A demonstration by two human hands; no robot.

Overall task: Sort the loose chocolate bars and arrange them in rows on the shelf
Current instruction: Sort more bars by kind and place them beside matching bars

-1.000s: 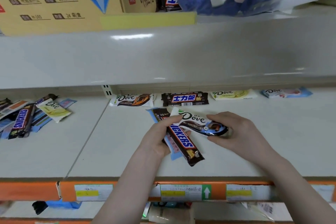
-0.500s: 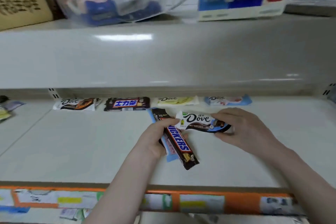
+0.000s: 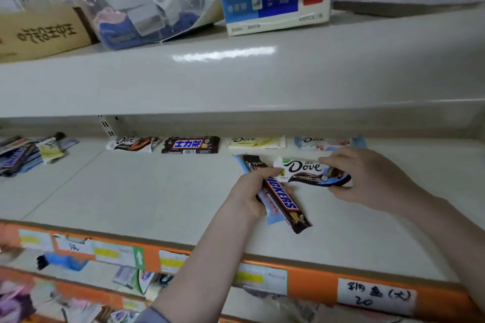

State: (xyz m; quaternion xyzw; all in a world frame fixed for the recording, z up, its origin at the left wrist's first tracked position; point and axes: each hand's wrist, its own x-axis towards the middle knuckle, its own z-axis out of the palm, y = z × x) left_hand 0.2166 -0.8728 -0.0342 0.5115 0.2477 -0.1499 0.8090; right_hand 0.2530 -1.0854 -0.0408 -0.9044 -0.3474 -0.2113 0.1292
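1. Over the middle shelf [image 3: 157, 191], my left hand [image 3: 249, 193] is curled round a Snickers bar [image 3: 282, 198] with a pale blue wrapper beneath it.
2. My right hand [image 3: 367, 176] pinches the dark Dove bar [image 3: 312, 172] by its right end, just in front of the back row.
3. Sorting step, I'd say: four bars already line the back, ending with the pink-and-blue Dove [image 3: 328, 142].
4. Next, this Dove wants open shelf to the right of that one, laid flat and parallel.
5. Loose pile [image 3: 29, 155] waits far left.

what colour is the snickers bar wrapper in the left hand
Dark brown Snickers bar wrapper with a blue logo outlined in red and white letters, gripped by the left hand; head view.
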